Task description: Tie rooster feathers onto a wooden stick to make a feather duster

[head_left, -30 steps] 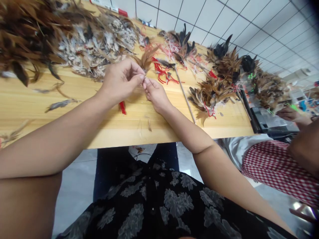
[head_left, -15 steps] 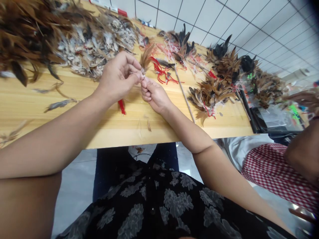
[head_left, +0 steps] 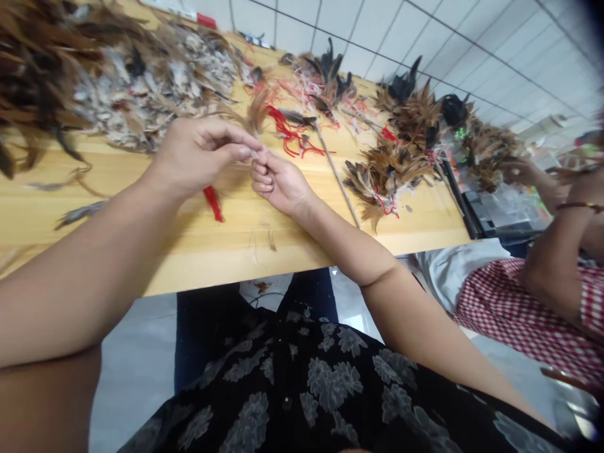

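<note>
A small brown feather tuft (head_left: 257,116) stands upright where my two hands meet over the wooden table. My right hand (head_left: 282,179) is closed, thumb and curled fingers pinching the tuft's pale base. From the left, my left hand (head_left: 201,151) reaches in, its thumb and forefinger pinched at that same base; motion smears the fingertips a little. Under my left wrist lies a red thread bundle (head_left: 213,204). Loose red threads (head_left: 287,135) are spread just beyond my right hand, beside a thin stick (head_left: 337,173).
A big heap of brown and grey feathers (head_left: 155,88) covers the table's (head_left: 236,251) far left. Tied feather bunches (head_left: 391,176) lie to the right. Past them stands a dark-edged tray (head_left: 504,214). A person in a red checked garment (head_left: 500,302) sits at right, arms over feathers.
The view has shifted, so the table items sit further left. My left hand has flattened, its fingers stretched more toward the tuft's base. The other person's arms have come further into view.
</note>
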`<state>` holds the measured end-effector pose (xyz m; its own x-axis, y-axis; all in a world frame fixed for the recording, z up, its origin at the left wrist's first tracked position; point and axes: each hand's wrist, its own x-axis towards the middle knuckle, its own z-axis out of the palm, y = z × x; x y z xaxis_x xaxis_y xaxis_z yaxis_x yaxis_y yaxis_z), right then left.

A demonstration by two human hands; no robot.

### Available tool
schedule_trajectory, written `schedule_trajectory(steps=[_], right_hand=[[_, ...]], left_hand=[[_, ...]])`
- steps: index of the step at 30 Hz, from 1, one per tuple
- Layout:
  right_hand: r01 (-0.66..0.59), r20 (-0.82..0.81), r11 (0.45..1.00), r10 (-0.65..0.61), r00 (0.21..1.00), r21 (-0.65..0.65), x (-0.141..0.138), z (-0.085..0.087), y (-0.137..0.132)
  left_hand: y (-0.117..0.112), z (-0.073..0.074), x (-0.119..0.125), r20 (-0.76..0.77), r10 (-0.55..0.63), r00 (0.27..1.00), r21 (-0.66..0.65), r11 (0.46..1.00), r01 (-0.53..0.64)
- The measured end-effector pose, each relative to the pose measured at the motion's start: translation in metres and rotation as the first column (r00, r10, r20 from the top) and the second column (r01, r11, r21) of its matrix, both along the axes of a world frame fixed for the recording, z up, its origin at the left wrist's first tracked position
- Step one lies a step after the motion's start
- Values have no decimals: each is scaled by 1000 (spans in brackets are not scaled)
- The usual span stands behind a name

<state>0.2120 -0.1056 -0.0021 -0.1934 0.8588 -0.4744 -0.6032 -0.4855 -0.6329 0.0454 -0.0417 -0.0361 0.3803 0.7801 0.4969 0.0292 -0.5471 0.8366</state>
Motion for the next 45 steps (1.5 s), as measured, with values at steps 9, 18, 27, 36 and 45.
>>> schedule_trajectory(steps=[9, 18, 27, 36, 45], right_hand=[[-76, -61, 997, 75, 995, -20, -1, 2, -1], [-89, -70, 996, 89, 994, -3, -6, -4, -2], [-86, -81, 994, 80, 993, -66, -8, 1, -5], [-139, -93, 983, 129, 987, -117, -11, 0, -8], [-187, -110, 973, 173, 979, -137, -9, 1, -7]], left_hand=[[-18, 5, 6, -162, 276, 948, 55, 961, -270], [-9, 5, 2, -295, 351, 889, 322, 912, -253], [-3, -8, 10, -172, 330, 928, 463, 859, -219], [-7, -12, 22, -134, 348, 928, 26, 937, -348], [1, -27, 23, -35, 216, 976, -99, 971, -218]])
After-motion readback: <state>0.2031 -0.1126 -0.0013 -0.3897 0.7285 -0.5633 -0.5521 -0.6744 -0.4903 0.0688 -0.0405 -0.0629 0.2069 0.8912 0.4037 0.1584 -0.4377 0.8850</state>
